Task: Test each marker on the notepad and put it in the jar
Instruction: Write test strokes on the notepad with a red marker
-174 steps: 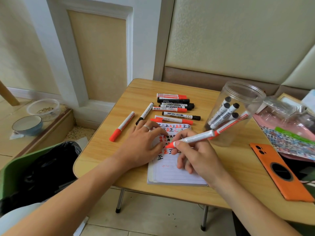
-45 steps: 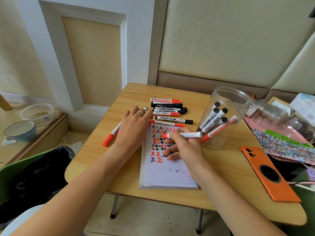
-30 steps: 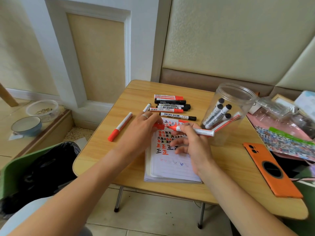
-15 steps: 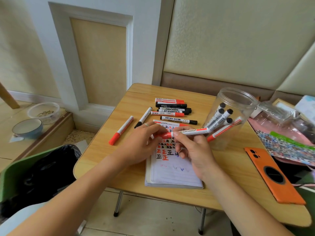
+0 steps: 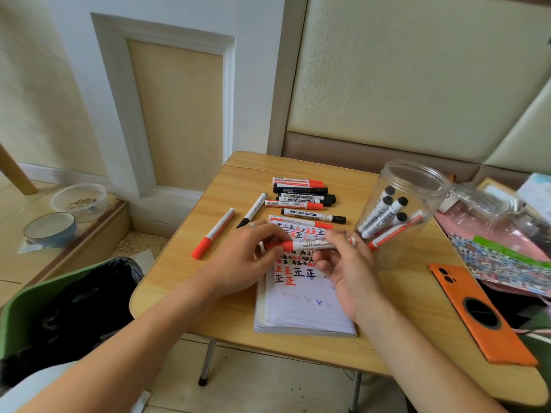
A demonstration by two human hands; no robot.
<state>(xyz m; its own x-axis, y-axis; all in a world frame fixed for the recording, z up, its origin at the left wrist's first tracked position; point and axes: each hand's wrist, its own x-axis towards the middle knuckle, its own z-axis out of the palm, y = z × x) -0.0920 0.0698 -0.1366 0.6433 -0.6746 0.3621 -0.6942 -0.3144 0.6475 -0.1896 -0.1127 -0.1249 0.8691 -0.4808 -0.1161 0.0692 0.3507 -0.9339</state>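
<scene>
Both hands held one red marker [image 5: 310,244] level above the notepad [image 5: 301,302]: our left hand [image 5: 247,263] pinched the cap end, our right hand [image 5: 346,263] gripped the barrel, the jar [image 5: 399,216] just beside it. We judged the cap was being pressed back on. To do it well, we should keep cap and barrel in line, push until it seats, then drop it in the jar's open mouth.
</scene>
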